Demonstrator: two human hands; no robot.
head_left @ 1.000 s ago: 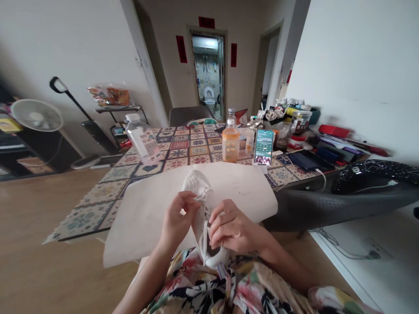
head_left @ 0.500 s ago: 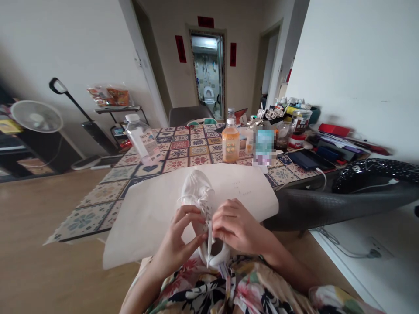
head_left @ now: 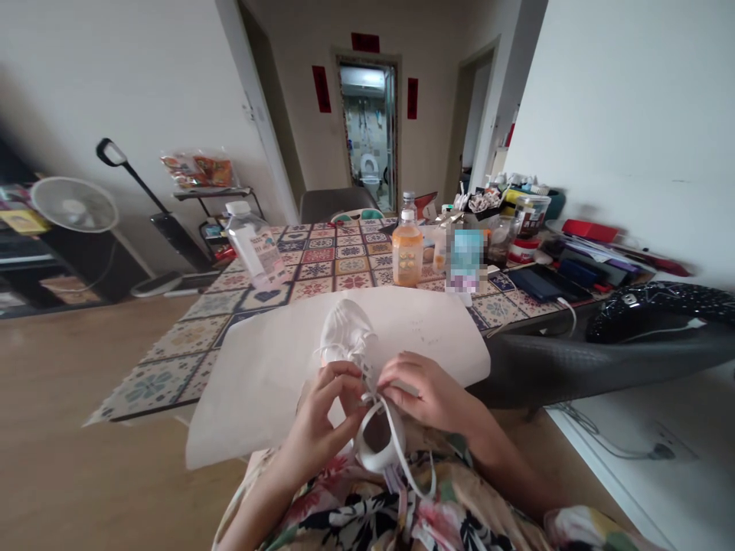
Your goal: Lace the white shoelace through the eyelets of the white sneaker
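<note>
A white sneaker (head_left: 346,327) rests with its toe on the paper and its heel near my lap, its opening towards me. My left hand (head_left: 327,413) is at the shoe's left side, thumb and fingertips pinched on the shoelace by the top eyelets. From the right, my right hand (head_left: 422,390) pinches the lace close to the same spot, fingers curled. A loose white shoelace (head_left: 397,438) arcs across the shoe opening and hangs over its heel. My fingers partly hide the upper eyelets.
A large white paper sheet (head_left: 246,390) covers the near edge of the patterned table (head_left: 172,356). Beyond it stand a clear bottle (head_left: 253,245) and an orange drink bottle (head_left: 407,252). Jars, a tablet (head_left: 545,285) and clutter fill the right side, beside a grey chair (head_left: 534,367).
The loose lace, which hung straight down over the opening, now swings out in a curve to the right. Both hands remain at the eyelets, with the right fingers slightly shifted right.
</note>
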